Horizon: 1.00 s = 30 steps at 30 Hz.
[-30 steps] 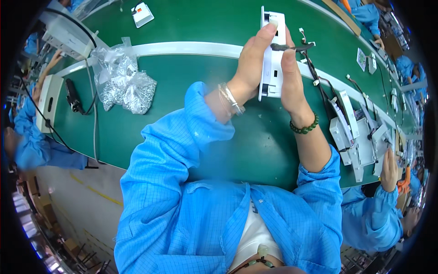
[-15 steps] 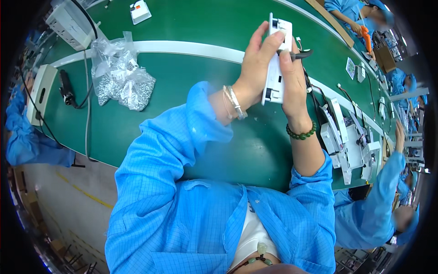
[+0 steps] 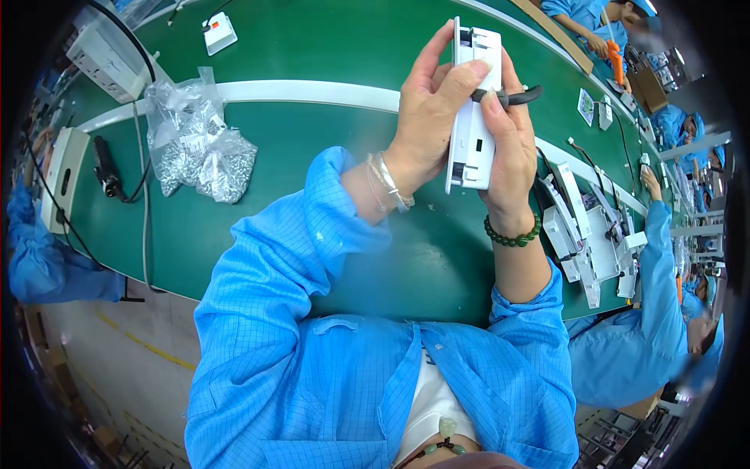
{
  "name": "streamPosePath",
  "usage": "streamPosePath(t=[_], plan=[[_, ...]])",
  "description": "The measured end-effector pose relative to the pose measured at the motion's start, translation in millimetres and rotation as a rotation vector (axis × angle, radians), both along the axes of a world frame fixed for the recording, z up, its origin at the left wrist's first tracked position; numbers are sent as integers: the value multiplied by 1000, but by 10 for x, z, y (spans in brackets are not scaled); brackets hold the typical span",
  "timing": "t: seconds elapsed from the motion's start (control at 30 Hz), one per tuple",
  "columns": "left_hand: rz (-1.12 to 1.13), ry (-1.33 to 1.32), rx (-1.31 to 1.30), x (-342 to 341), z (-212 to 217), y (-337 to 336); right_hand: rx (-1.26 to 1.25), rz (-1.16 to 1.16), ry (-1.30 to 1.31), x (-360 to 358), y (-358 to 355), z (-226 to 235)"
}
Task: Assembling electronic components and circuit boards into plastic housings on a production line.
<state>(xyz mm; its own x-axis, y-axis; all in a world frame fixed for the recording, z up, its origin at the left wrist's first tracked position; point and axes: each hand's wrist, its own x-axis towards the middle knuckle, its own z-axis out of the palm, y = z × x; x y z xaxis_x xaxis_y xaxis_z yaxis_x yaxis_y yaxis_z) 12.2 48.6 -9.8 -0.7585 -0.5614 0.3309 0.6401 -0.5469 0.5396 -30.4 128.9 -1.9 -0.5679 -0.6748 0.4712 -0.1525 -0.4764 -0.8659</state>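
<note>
Over the green bench, both hands grip a long white plastic housing (image 3: 472,152), held tilted nearly on end. My left hand (image 3: 430,117) wraps its left edge, with the thumb pressed on the upper part of the face. Along the right side, my right hand (image 3: 512,152) closes round it, its thumb near the middle. A thick black cable (image 3: 523,97) sticks out to the right from the housing, beside the right thumb. The back of the housing is hidden from me, as are some fingertips behind it.
Clear plastic bags of small metal screws (image 3: 203,152) lie left, near a black-handled tool (image 3: 108,168) with a cord and a white socket box (image 3: 101,59). At right sit white housings with wires (image 3: 586,234). A co-worker's arm (image 3: 660,250) reaches onto the bench there.
The housing has turned slightly, so more of its face shows; both hands still hold it. At right, the co-worker's raised hand has come down to the bench. My view has shifted a little.
</note>
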Motion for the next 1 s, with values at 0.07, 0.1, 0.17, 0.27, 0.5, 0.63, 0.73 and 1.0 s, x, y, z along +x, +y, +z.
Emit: streamPosePath(t=[0.07,0.1,0.17,0.27,0.5,0.63,0.73,1.0], plan=[[13,-3,-34,30,18,-10,6,-5,27,-23,20,7],[23,-5,-71,41,28,-14,21,5,27,-28,24,38],[30,-4,-58,42,40,8,40,-1,75,-56,43,35],[53,16,-27,-10,13,41,26,-72,153,-26,7,30],[94,5,5,-8,-1,45,1,-26,179,-29,-13,-50],[90,-85,-44,-53,-16,1,87,-34,159,-18,-44,-36],[215,-53,-92,-104,-45,-16,41,-95,191,28,-115,-62],[351,-57,-405,219,17,169,92,-132,624,49,96,-121]])
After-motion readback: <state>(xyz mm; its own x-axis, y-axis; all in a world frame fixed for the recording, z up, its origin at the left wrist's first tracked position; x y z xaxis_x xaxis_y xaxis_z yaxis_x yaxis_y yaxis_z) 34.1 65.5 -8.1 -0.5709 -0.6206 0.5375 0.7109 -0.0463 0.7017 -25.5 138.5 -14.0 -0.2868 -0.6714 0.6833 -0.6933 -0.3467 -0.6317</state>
